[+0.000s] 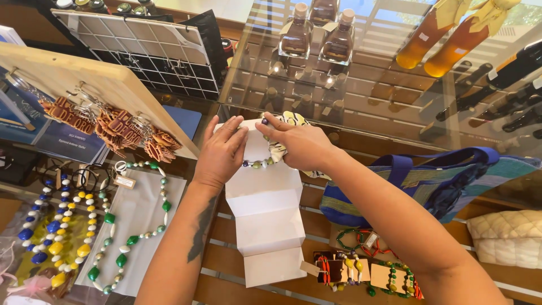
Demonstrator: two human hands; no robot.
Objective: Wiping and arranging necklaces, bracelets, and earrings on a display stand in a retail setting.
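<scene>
Head view | left hand (221, 151) fingers flat on white folded paper (265, 217) | right hand (302, 144) fingers pinching beaded bracelet (258, 164)

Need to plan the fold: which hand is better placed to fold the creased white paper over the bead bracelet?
Left, probably. The left hand rests flat on the paper; the right hand is occupied with the bracelet.

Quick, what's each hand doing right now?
Left hand: fingers flat, pressing the beaded bracelet onto the folded white paper.
Right hand: fingers closed on a patterned cloth by the bracelet.
</scene>
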